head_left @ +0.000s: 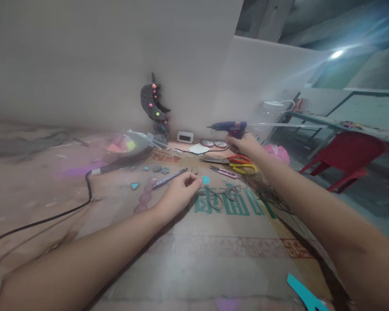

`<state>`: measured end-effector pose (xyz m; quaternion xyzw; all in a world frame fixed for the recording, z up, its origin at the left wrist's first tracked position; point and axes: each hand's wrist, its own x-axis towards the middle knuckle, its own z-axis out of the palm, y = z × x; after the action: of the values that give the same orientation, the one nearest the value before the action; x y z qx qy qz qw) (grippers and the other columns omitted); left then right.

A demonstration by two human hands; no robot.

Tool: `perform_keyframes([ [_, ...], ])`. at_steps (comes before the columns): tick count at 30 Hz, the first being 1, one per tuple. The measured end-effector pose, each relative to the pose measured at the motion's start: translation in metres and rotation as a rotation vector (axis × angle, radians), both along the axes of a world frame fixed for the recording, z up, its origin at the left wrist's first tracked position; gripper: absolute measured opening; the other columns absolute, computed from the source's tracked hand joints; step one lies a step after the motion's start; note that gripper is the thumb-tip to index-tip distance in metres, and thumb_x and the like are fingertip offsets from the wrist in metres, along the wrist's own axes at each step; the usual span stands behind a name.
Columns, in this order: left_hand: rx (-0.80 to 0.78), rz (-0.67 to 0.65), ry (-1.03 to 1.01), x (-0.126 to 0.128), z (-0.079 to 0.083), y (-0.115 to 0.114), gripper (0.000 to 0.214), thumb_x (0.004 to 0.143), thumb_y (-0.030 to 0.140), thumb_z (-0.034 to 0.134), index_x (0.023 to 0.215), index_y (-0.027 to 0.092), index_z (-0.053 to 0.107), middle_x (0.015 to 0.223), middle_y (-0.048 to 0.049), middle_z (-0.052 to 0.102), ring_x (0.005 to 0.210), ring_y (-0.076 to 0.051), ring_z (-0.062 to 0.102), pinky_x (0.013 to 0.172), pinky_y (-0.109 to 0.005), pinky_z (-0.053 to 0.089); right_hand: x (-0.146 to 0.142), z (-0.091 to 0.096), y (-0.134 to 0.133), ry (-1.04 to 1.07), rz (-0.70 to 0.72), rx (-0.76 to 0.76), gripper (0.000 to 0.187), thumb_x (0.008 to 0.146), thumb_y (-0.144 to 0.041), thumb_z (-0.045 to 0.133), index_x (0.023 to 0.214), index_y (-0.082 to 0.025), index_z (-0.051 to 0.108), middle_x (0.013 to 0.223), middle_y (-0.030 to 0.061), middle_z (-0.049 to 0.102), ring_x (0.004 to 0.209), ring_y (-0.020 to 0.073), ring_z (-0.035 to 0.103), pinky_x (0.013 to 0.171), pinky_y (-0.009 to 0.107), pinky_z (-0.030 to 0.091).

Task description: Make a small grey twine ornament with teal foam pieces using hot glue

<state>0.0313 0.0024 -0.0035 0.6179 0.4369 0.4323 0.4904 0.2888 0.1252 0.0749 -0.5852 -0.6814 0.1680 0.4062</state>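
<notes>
My right hand (241,143) is wrapped round the handle of a blue glue gun (227,126), raised above the cardboard with its nozzle toward the left. A clear glue stick trails out of its back. Lower and to the left, my left hand (185,185) is closed in a pinch, and a small teal piece (205,179) shows at its fingertips. Left of that hand lies a pen (170,178). Grey cord (230,194) is loosely coiled to its right. Pink thread snips (224,172) and scissors (243,164) with red and yellow handles lie below the glue gun.
Printed cardboard (194,259) covers the work surface. A dark crescent ornament (154,101) with coloured pompoms stands against the wall beside a small white clock (185,137). A black cable (52,218) runs along the left. A teal cutter (306,293) lies front right; a red chair (350,151) stands beyond.
</notes>
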Motion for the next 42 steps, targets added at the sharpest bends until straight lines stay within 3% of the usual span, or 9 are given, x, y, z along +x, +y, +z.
perform_keyframes([
  [3,0.014,0.004,0.016,-0.001,0.001,-0.001,0.023,0.082,0.041,0.058,0.076,0.019,0.057,0.063,0.0038,0.052,0.057,-0.012,0.048,0.057,-0.025,0.036,-0.002,0.007,-0.04,0.0,0.002,-0.028,0.033,0.081,-0.049,0.068,0.08,-0.016,0.069,0.069,0.0077,0.072,0.07,0.022,0.069,0.071,0.032,0.055],
  [5,0.019,0.014,0.018,-0.001,0.002,-0.001,0.022,0.081,0.04,0.059,0.075,0.019,0.056,0.063,0.0033,0.053,0.058,-0.013,0.048,0.057,-0.026,0.036,-0.007,0.003,-0.071,-0.006,0.04,-0.066,0.03,0.078,-0.047,0.071,0.085,-0.018,0.072,0.076,0.0077,0.075,0.077,0.0231,0.072,0.073,0.032,0.056],
  [9,0.029,0.017,0.011,0.0,0.002,-0.001,0.02,0.08,0.037,0.06,0.073,0.019,0.055,0.062,0.0038,0.052,0.058,-0.012,0.046,0.058,-0.026,0.036,-0.018,-0.02,-0.123,0.133,0.143,-0.039,0.026,0.079,-0.043,0.07,0.093,-0.021,0.073,0.094,0.0061,0.078,0.083,0.0223,0.073,0.08,0.036,0.058],
  [12,0.035,0.003,0.02,0.0,0.001,-0.002,0.019,0.081,0.036,0.06,0.073,0.019,0.055,0.061,0.0043,0.052,0.058,-0.012,0.046,0.059,-0.026,0.036,-0.019,-0.039,-0.141,0.118,0.24,-0.107,0.024,0.082,-0.046,0.068,0.086,-0.022,0.071,0.09,0.005,0.077,0.079,0.022,0.072,0.077,0.037,0.059],
  [18,0.019,0.018,0.057,-0.003,0.006,-0.006,0.018,0.081,0.035,0.06,0.073,0.02,0.054,0.061,0.0042,0.053,0.057,-0.012,0.047,0.057,-0.025,0.036,-0.005,-0.058,-0.143,-0.098,0.095,0.027,0.028,0.083,-0.052,0.061,0.079,-0.025,0.068,0.081,0.0046,0.074,0.081,0.0257,0.071,0.081,0.041,0.058],
  [25,0.003,0.028,0.05,-0.004,0.006,-0.004,0.024,0.085,0.039,0.059,0.072,0.019,0.053,0.062,0.0035,0.053,0.056,-0.011,0.046,0.054,-0.024,0.035,-0.012,-0.055,-0.15,-0.041,0.24,0.001,0.02,0.083,-0.044,0.068,0.089,-0.025,0.07,0.09,0.0033,0.076,0.087,0.0244,0.073,0.083,0.037,0.059],
  [29,0.031,0.018,0.054,-0.005,0.005,-0.002,0.026,0.085,0.041,0.061,0.072,0.019,0.055,0.062,0.0026,0.053,0.056,-0.011,0.046,0.053,-0.024,0.035,-0.015,-0.055,-0.15,-0.13,0.201,0.016,0.022,0.081,-0.045,0.068,0.078,-0.024,0.066,0.08,0.0044,0.073,0.077,0.0254,0.07,0.073,0.037,0.059],
  [35,-0.003,-0.005,0.07,-0.006,0.005,-0.004,0.026,0.084,0.043,0.064,0.078,0.019,0.061,0.063,0.0018,0.054,0.056,-0.012,0.047,0.052,-0.024,0.035,-0.019,-0.054,-0.149,-0.11,0.206,-0.016,0.016,0.081,-0.042,0.065,0.085,-0.027,0.069,0.088,0.005,0.075,0.088,0.028,0.072,0.084,0.04,0.06],
  [42,0.014,-0.005,0.063,-0.006,0.005,-0.003,0.025,0.083,0.043,0.065,0.079,0.018,0.065,0.061,0.0013,0.056,0.058,-0.013,0.05,0.054,-0.024,0.036,-0.018,-0.054,-0.149,-0.123,0.164,-0.013,0.02,0.079,-0.046,0.066,0.087,-0.028,0.069,0.081,0.0058,0.074,0.085,0.0306,0.072,0.082,0.044,0.06],
])
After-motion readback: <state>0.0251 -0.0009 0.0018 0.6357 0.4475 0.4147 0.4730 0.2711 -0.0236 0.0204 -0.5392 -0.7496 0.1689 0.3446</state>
